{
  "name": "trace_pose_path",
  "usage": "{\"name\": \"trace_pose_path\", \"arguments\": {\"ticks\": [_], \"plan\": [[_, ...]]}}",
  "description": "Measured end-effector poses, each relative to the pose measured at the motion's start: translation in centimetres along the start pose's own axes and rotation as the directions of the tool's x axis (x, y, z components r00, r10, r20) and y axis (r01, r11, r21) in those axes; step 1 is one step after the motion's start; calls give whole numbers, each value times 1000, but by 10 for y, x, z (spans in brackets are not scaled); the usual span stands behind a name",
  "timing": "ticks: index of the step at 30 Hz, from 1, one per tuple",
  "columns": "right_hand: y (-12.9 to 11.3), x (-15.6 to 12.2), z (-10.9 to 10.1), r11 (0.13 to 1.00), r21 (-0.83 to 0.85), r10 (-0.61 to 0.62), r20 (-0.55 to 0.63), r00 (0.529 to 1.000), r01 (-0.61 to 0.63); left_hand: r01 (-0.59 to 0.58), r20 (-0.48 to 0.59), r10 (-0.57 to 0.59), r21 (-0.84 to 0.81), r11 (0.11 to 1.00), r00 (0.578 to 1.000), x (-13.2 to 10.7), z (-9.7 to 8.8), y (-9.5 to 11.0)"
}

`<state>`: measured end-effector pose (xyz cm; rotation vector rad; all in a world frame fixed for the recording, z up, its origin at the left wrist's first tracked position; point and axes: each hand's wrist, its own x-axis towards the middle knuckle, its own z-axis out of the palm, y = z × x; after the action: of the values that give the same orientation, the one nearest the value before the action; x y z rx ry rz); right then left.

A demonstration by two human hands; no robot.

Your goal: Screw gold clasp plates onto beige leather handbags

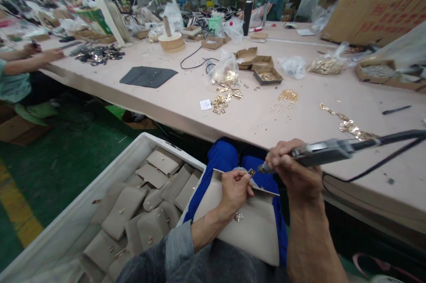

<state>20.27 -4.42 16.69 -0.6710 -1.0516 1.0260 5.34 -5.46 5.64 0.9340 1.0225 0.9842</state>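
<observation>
A beige handbag [256, 234] lies across my lap with its flap raised and a small metal clasp [237, 217] on its front. My left hand [234, 190] is closed at the flap's edge, fingertips pinching a small gold metal plate [251, 173]. Wrapped round a grey corded electric screwdriver [324, 152], my right hand [296, 172] holds the tool's tip close to that plate. Whether the tip touches it, I cannot tell.
Left of my lap, a white bin [141, 141] holds several beige bags [124, 212]. Gold plates [221, 103], tiny gold screws [288, 95], small cardboard boxes [268, 76] and a black panel [148, 77] lie on the table [186, 114]. A co-worker's hands [49, 55] are at far left.
</observation>
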Motion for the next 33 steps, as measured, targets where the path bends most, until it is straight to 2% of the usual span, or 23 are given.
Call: {"name": "trace_pose_path", "arguments": {"ticks": [2, 5, 8, 10, 12, 16, 19, 21, 22, 23, 24, 25, 27, 28, 30, 33], "plan": [[-15, 6, -11, 992, 86, -83, -69, 994, 89, -19, -17, 21, 59, 998, 1000, -1, 1, 0], [-30, 16, -31, 981, 77, -158, -221, 962, 179, -73, -11, 77, 227, 971, 997, -3, 1, 2], [-36, 24, -53, 977, 78, -159, -357, 920, 199, -251, 62, 250, 451, 857, 966, -6, -1, 2], [-36, 31, -69, 971, 112, -144, -442, 885, 214, -402, 125, 403, 545, 736, 907, -3, -4, -3], [-36, 42, -87, 958, 133, -152, -522, 839, 255, -510, 165, 533, 611, 605, 830, 3, -6, -14], [-30, 72, -133, 926, 159, -169, -637, 752, 343, -623, 246, 700, 699, 352, 671, 18, -10, -39], [-19, 97, -169, 912, 182, -141, -702, 698, 367, -649, 269, 749, 712, 269, 606, 25, -12, -54], [-11, 114, -190, 909, 195, -109, -742, 662, 368, -651, 240, 767, 704, 284, 595, 28, -11, -60], [-6, 122, -200, 908, 203, -93, -756, 647, 367, -645, 210, 767, 694, 320, 606, 29, -10, -60], [-1, 130, -209, 907, 213, -76, -766, 638, 364, -630, 170, 752, 678, 380, 637, 30, -9, -60], [3, 137, -217, 905, 224, -62, -772, 633, 361, -599, 128, 711, 652, 465, 691, 30, -7, -57], [7, 144, -224, 904, 234, -49, -776, 629, 358, -546, 88, 637, 612, 572, 766, 31, -5, -54], [15, 155, -237, 901, 257, -20, -781, 624, 350, -376, 37, 406, 465, 802, 913, 31, -1, -44], [19, 160, -243, 900, 268, -5, -784, 620, 345, -275, 32, 283, 366, 889, 959, 32, 0, -39], [28, 166, -252, 897, 285, 24, -794, 607, 337, -119, 59, 110, 178, 977, 992, 34, -1, -30], [41, 170, -262, 895, 295, 50, -811, 583, 333, -43, 95, 38, 50, 998, 995, 39, -6, -25]]}}
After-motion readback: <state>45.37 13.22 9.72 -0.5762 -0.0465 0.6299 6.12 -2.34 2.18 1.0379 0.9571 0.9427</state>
